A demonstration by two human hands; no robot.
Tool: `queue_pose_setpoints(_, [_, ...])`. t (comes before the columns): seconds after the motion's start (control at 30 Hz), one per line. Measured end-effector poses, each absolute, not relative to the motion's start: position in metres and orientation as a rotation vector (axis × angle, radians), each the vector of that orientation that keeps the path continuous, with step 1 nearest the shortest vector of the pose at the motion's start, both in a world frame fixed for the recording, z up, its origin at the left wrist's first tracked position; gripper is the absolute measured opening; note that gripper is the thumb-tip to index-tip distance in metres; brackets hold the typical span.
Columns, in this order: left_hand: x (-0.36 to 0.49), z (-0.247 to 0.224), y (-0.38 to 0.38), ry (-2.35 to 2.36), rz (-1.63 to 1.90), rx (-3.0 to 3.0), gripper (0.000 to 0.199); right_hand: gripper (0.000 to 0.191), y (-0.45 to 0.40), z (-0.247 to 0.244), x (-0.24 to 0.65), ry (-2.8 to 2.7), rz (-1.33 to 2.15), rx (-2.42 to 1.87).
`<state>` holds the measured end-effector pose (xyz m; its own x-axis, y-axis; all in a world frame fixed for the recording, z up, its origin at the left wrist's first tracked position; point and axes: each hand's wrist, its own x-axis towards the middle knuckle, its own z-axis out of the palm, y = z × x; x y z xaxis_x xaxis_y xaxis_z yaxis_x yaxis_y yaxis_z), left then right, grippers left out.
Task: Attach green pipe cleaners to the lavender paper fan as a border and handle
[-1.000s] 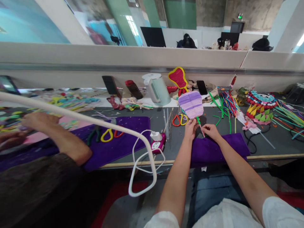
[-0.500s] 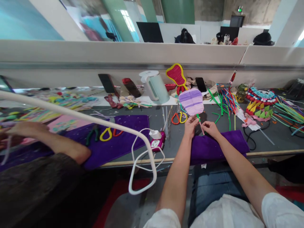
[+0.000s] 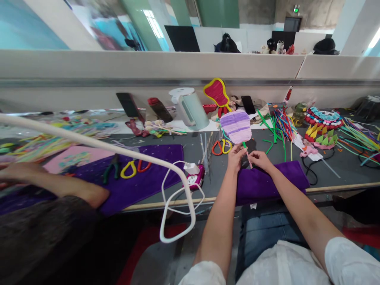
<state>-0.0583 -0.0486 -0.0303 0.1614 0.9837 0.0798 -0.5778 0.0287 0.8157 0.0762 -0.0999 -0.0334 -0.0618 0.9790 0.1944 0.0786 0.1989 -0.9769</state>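
A fan-shaped craft piece (image 3: 236,126) in lilac and darker purple stripes stands tilted over the table, its short handle (image 3: 249,159) green at the top and pink below. My left hand (image 3: 235,157) is closed round the handle just under the striped part. At the handle's lower pink end, my right hand (image 3: 260,160) pinches with thumb and fingers; the exact strand between them is too small to make out. Beneath both hands lies a folded purple cloth (image 3: 267,184).
Scissors with red and yellow handles (image 3: 222,147) lie left of my hands. A white lamp arm (image 3: 142,153) crosses the left side, near a magenta box (image 3: 194,180). A kettle (image 3: 190,109) stands behind. Colourful pipe cleaners (image 3: 283,122) lie right. A co-worker's arm (image 3: 62,180) is far left.
The whole view has shifted slightly. My hands keep nearly the same grip on the fan's handle. The co-worker's forearm at far left has moved a little to the left.
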Motion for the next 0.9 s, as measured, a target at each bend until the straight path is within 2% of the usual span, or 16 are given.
queue_pose_setpoints(0.47, [-0.067, -0.021, -0.050, 0.600, 1.318, 0.710, 0.040, 0.041, -0.105, -0.024, 0.073, -1.267, 1.161, -1.091])
queue_pose_setpoints(0.9, [-0.077, -0.017, -0.055, 0.477, 1.303, 0.688, 0.044, 0.039, -0.105, -0.005, 0.087, -0.890, 0.973, -1.176])
